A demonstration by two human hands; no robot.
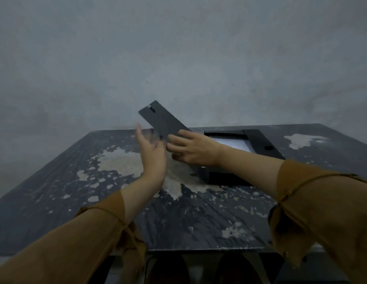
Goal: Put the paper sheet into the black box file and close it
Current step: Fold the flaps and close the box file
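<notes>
The black box file (225, 178) lies on the table to the right of centre, its top open. A white paper sheet (231, 143) lies inside it, partly hidden by my right forearm. The file's long black lid flap (163, 120) stands tilted up to the left, a slot near its upper end. A second black flap (262, 143) lies folded over the right side. My right hand (194, 149) rests flat against the lower part of the raised flap, fingers spread. My left hand (153, 155), blurred, fingers apart, is just left of that flap, holding nothing.
The table (109, 201) is dark with worn pale patches, and its front edge runs just above my sleeves. A grey wall (178, 58) rises right behind its far edge. Brown sleeves cover both forearms. My feet show below the table edge.
</notes>
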